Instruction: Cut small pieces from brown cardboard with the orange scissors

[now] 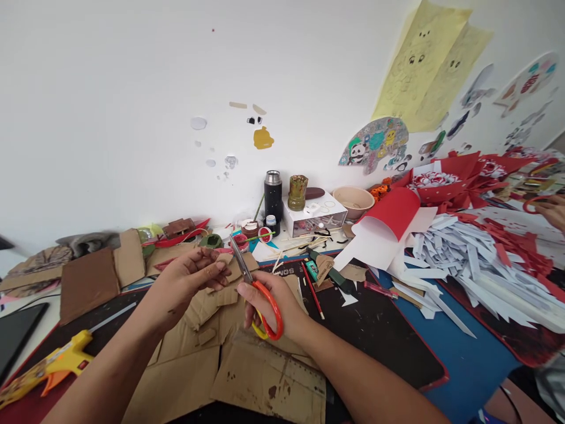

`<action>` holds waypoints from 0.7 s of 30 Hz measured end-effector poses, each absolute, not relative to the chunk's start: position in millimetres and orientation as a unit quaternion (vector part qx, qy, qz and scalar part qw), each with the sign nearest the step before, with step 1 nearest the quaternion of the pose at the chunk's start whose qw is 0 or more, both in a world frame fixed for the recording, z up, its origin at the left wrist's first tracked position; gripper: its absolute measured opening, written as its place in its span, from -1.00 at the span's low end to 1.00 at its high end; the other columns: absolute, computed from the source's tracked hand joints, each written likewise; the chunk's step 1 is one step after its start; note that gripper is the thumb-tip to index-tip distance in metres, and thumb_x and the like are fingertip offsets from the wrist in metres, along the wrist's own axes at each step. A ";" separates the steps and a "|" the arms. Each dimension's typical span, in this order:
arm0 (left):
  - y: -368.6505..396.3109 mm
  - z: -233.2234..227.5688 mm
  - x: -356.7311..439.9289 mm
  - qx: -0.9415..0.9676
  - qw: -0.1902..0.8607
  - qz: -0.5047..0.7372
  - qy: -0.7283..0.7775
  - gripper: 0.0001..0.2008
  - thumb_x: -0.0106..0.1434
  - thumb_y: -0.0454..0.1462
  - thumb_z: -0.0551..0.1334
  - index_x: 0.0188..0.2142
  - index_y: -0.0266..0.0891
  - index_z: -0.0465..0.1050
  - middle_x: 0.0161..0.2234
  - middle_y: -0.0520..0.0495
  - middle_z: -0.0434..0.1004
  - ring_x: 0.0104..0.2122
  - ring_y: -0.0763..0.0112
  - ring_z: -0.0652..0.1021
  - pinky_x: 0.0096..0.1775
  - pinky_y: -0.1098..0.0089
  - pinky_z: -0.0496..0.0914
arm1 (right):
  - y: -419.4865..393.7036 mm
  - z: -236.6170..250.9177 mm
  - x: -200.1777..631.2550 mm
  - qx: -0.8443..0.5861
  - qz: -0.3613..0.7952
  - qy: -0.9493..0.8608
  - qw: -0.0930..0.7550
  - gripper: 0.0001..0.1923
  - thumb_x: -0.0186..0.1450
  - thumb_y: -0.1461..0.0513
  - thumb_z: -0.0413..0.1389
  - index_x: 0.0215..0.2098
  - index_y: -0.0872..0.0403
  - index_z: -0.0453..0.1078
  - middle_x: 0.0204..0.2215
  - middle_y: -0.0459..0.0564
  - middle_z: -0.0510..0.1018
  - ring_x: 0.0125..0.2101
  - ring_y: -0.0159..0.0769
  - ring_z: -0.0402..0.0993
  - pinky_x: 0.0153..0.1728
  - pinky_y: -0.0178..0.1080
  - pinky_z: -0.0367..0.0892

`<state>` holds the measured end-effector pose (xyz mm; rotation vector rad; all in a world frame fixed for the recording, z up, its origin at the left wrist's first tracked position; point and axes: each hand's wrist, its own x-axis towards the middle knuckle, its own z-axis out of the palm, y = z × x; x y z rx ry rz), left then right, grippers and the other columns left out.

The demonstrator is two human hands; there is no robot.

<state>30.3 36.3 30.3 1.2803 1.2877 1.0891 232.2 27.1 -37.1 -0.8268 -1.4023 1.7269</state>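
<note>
My right hand (271, 303) grips a pair of scissors (267, 309) with orange and yellow handles. The metal blades point up and left and look almost closed. To their left, my left hand (189, 285) is closed in a pinch, palm side toward the scissors. At its fingertips shows what looks like a small tan piece of cardboard (225, 258), mostly hidden by the fingers. Below both hands lie several cut cardboard sheets (185, 374), overlapping on a dark mat. A clear ruler (291, 360) rests across a stained sheet.
A yellow glue gun (57, 365) lies at the lower left. At the back stand a black flask (273, 197) and a white box (315, 215). White paper strips (459, 253) are heaped at right, near another person's hand (554, 212). A red pencil (312, 290) lies on the mat.
</note>
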 end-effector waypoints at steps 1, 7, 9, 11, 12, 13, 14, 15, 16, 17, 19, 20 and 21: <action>36.0 30.6 31.3 0.518 0.498 0.450 0.531 -0.50 -0.04 0.08 0.62 -0.31 -0.19 0.62 -0.39 -0.10 0.67 -0.40 0.25 0.62 -0.34 0.31 0.52 | 26.8 -35.8 232.1 -0.319 0.677 -0.545 0.377 -0.41 0.31 -0.25 0.31 -0.16 0.06 0.41 -0.61 -0.25 0.41 -0.65 -0.36 0.47 -0.64 -0.39 0.23; 36.2 28.7 30.6 0.494 0.492 0.490 0.523 -0.48 -0.02 0.12 0.62 -0.31 -0.19 0.61 -0.40 -0.07 0.66 -0.39 0.28 0.61 -0.34 0.35 0.49 | 22.3 -31.3 230.6 -0.283 0.709 -0.523 0.380 -0.31 0.25 -0.34 0.32 -0.09 0.06 0.48 -0.47 -0.13 0.53 -0.47 -0.27 0.61 -0.37 -0.28 0.44; 36.4 26.8 29.4 0.504 0.478 0.496 0.521 -0.51 0.03 0.13 0.59 -0.33 -0.19 0.59 -0.42 -0.04 0.63 -0.43 0.32 0.57 -0.38 0.36 0.45 | 20.7 -33.1 230.5 -0.279 0.715 -0.521 0.373 -0.31 0.26 -0.35 0.32 -0.11 0.07 0.49 -0.48 -0.12 0.53 -0.48 -0.28 0.59 -0.36 -0.27 0.47; 36.2 25.4 29.3 0.516 0.465 0.498 0.519 -0.53 0.09 0.14 0.55 -0.37 -0.17 0.56 -0.46 -0.02 0.58 -0.47 0.34 0.53 -0.42 0.37 0.42 | 19.5 -34.7 231.0 -0.286 0.707 -0.530 0.371 -0.34 0.29 -0.31 0.32 -0.10 0.09 0.51 -0.50 -0.13 0.52 -0.53 -0.33 0.52 -0.45 -0.31 0.45; 35.9 25.1 29.6 0.521 0.461 0.498 0.518 -0.54 0.11 0.14 0.53 -0.39 -0.17 0.54 -0.48 -0.01 0.57 -0.48 0.34 0.51 -0.43 0.37 0.41 | 19.1 -34.9 231.4 -0.293 0.699 -0.536 0.372 -0.37 0.30 -0.27 0.33 -0.09 0.09 0.52 -0.50 -0.14 0.51 -0.56 -0.37 0.47 -0.51 -0.34 0.41; 35.5 25.0 30.0 0.525 0.457 0.497 0.519 -0.54 0.13 0.15 0.52 -0.40 -0.16 0.53 -0.49 0.00 0.55 -0.49 0.34 0.50 -0.44 0.37 0.40 | 18.8 -34.7 231.8 -0.301 0.690 -0.543 0.373 -0.40 0.32 -0.24 0.34 -0.07 0.09 0.53 -0.49 -0.15 0.50 -0.59 -0.40 0.42 -0.57 -0.37 0.37; 35.1 25.1 30.5 0.527 0.454 0.496 0.519 -0.54 0.14 0.15 0.51 -0.41 -0.15 0.51 -0.50 0.01 0.54 -0.49 0.35 0.50 -0.44 0.37 0.40 | 18.6 -34.2 232.3 -0.306 0.681 -0.550 0.374 -0.43 0.33 -0.21 0.35 -0.05 0.08 0.53 -0.48 -0.16 0.48 -0.61 -0.42 0.38 -0.61 -0.39 0.34; 34.8 25.3 31.0 0.529 0.452 0.495 0.521 -0.54 0.14 0.15 0.51 -0.42 -0.15 0.51 -0.51 0.01 0.53 -0.49 0.34 0.50 -0.44 0.36 0.39 | 18.6 -33.5 232.6 -0.309 0.674 -0.556 0.375 -0.44 0.33 -0.20 0.35 -0.05 0.08 0.53 -0.48 -0.17 0.47 -0.62 -0.44 0.36 -0.64 -0.40 0.31; 34.5 25.4 31.4 0.531 0.450 0.493 0.522 -0.54 0.14 0.14 0.51 -0.42 -0.14 0.50 -0.51 0.02 0.53 -0.49 0.34 0.50 -0.43 0.36 0.40 | 18.5 -32.9 232.9 -0.311 0.670 -0.559 0.377 -0.44 0.34 -0.20 0.34 -0.05 0.08 0.54 -0.46 -0.16 0.46 -0.61 -0.44 0.35 -0.65 -0.41 0.30; 34.4 25.3 31.6 0.533 0.447 0.492 0.524 -0.55 0.14 0.14 0.51 -0.41 -0.14 0.50 -0.51 0.01 0.54 -0.49 0.33 0.51 -0.43 0.36 0.41 | 18.5 -32.6 233.0 -0.309 0.668 -0.562 0.377 -0.44 0.35 -0.21 0.32 -0.05 0.09 0.54 -0.45 -0.15 0.46 -0.60 -0.44 0.36 -0.65 -0.41 0.31; 34.3 24.7 31.7 0.536 0.440 0.491 0.526 -0.56 0.15 0.13 0.50 -0.40 -0.14 0.51 -0.51 0.01 0.54 -0.48 0.32 0.52 -0.41 0.35 0.42 | 18.4 -33.7 233.2 -0.303 0.666 -0.565 0.382 -0.45 0.36 -0.20 0.31 -0.04 0.09 0.54 -0.41 -0.12 0.48 -0.55 -0.42 0.40 -0.63 -0.41 0.34; 34.4 24.1 31.7 0.538 0.436 0.492 0.527 -0.57 0.16 0.13 0.50 -0.39 -0.14 0.51 -0.50 0.01 0.55 -0.47 0.32 0.52 -0.41 0.34 0.42 | 18.3 -35.1 233.1 -0.300 0.666 -0.565 0.384 -0.46 0.37 -0.19 0.31 -0.03 0.08 0.54 -0.39 -0.11 0.48 -0.53 -0.40 0.42 -0.61 -0.41 0.35; 34.6 23.5 31.7 0.540 0.432 0.494 0.528 -0.57 0.17 0.13 0.50 -0.39 -0.14 0.51 -0.50 0.01 0.55 -0.47 0.31 0.52 -0.41 0.34 0.42 | 18.2 -36.8 233.1 -0.298 0.668 -0.564 0.383 -0.48 0.38 -0.18 0.31 -0.02 0.07 0.54 -0.39 -0.10 0.49 -0.51 -0.39 0.44 -0.61 -0.41 0.35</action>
